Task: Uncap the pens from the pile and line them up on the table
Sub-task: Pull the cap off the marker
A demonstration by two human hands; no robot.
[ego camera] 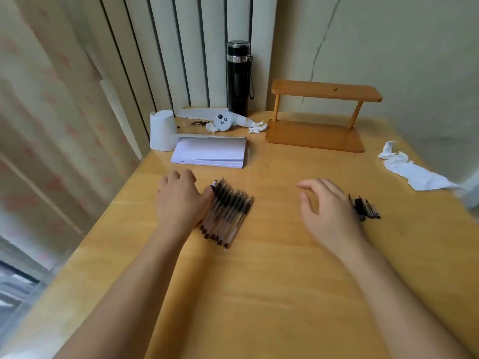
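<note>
Several clear-barrelled pens with black grips lie side by side in a row point(228, 211) on the wooden table point(272, 281), tips pointing away. My left hand point(178, 200) rests palm down against the left end of the row, its thumb touching the outermost pen. My right hand point(326, 208) hovers palm down to the right of the row, fingers spread, holding nothing. Just right of that hand lies a small cluster of black pen caps point(364, 207).
A stack of white paper point(210, 152) and a white cup point(162, 130) sit behind the pens. A black flask point(238, 79), a white controller point(223, 120) and a wooden shelf point(318, 117) stand at the back. Crumpled tissue point(412, 169) lies at right.
</note>
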